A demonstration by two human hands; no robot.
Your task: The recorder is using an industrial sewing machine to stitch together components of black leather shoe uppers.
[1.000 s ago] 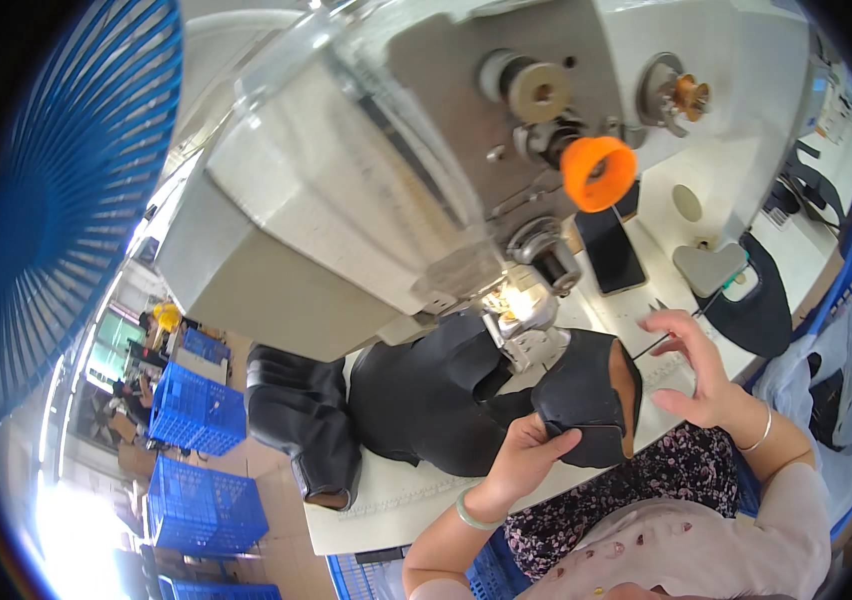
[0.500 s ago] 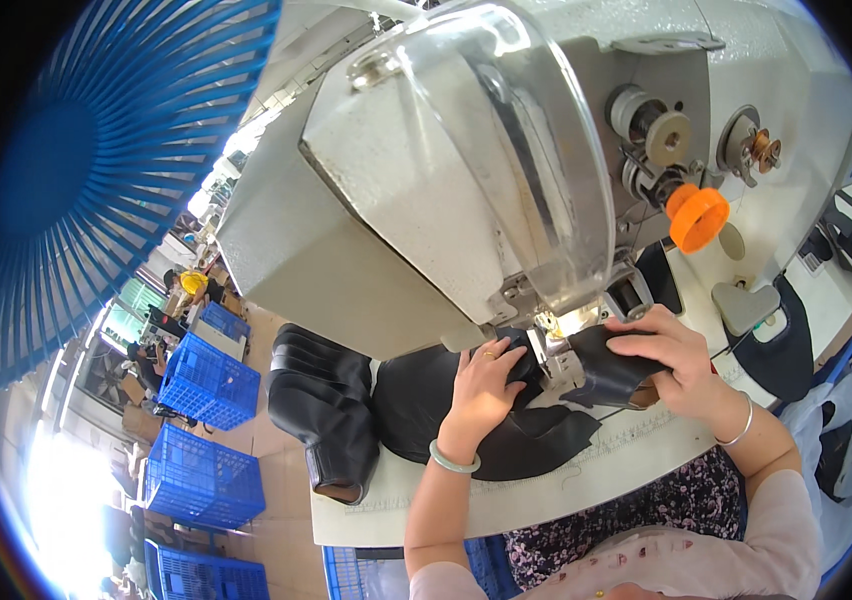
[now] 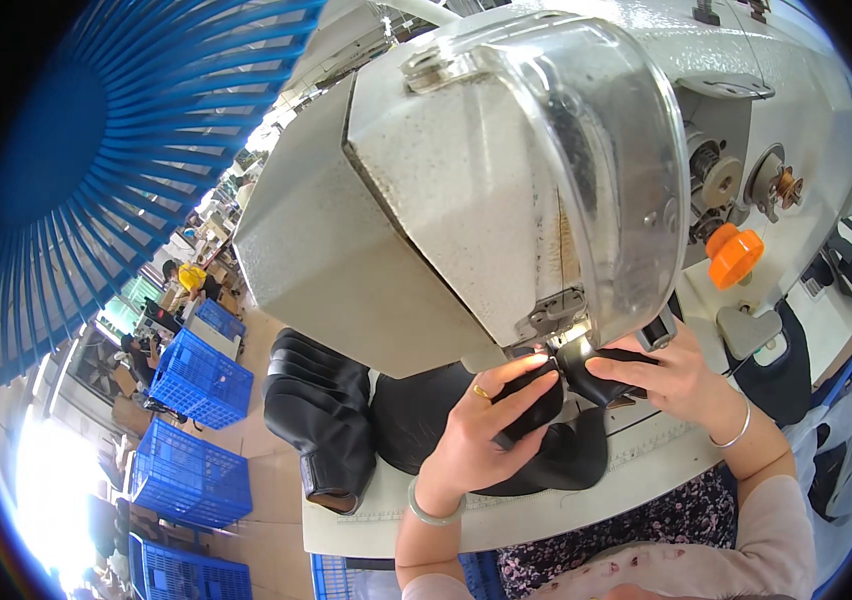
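I'd tag this as positioning, left hand (image 3: 491,425) and right hand (image 3: 684,382) both pinching the black piece (image 3: 591,385) below the sewing machine head (image 3: 426,220), next move likely wanting even guiding, bulky head crowding my view, folded black bundle (image 3: 318,400) left, blue fan (image 3: 56,140) beyond.

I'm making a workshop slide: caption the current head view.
Left hand and right hand on black material at a sewing machine, blue fan at upper left.
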